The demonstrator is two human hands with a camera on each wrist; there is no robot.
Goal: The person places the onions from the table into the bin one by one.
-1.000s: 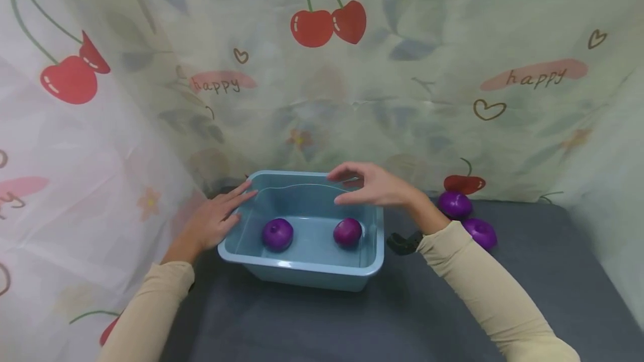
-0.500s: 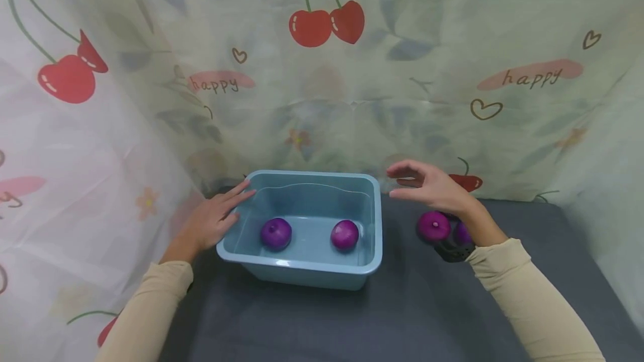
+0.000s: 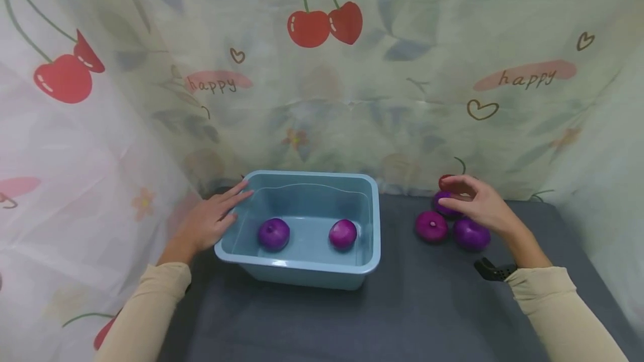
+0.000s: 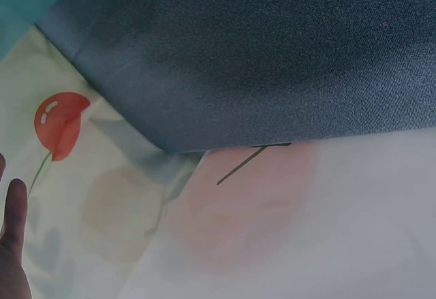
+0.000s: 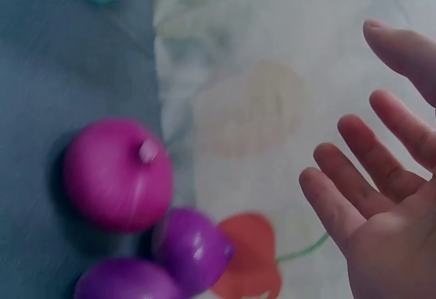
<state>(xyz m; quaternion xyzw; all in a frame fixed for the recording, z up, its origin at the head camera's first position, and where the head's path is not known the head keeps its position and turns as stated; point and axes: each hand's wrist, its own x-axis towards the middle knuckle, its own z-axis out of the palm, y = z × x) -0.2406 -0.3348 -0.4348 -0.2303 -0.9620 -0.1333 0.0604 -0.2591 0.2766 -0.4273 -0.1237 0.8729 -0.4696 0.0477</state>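
Note:
A light blue plastic basin (image 3: 302, 266) stands on the dark cloth. Two purple onions lie in it, a darker onion (image 3: 274, 234) on the left and a redder onion (image 3: 343, 234) on the right. My left hand (image 3: 207, 221) rests on the basin's left rim with its fingers straight. Over on the right, my right hand (image 3: 478, 203) hovers above three more onions with fingers spread and holds nothing. Nearest the basin is a magenta onion (image 5: 119, 175); beside it sit a purple onion (image 3: 471, 234) and a back onion (image 3: 445, 204), partly covered by the fingers.
A grey-blue cloth (image 3: 412, 306) covers the table. Behind it hangs a curtain (image 3: 322, 116) printed with cherries and the word happy, and further curtain closes off both sides. A black strap (image 3: 493, 270) is on the right wrist.
My right hand has moved right, from over the basin to above the three loose onions, its fingers still parted. The left hand stays on the rim.

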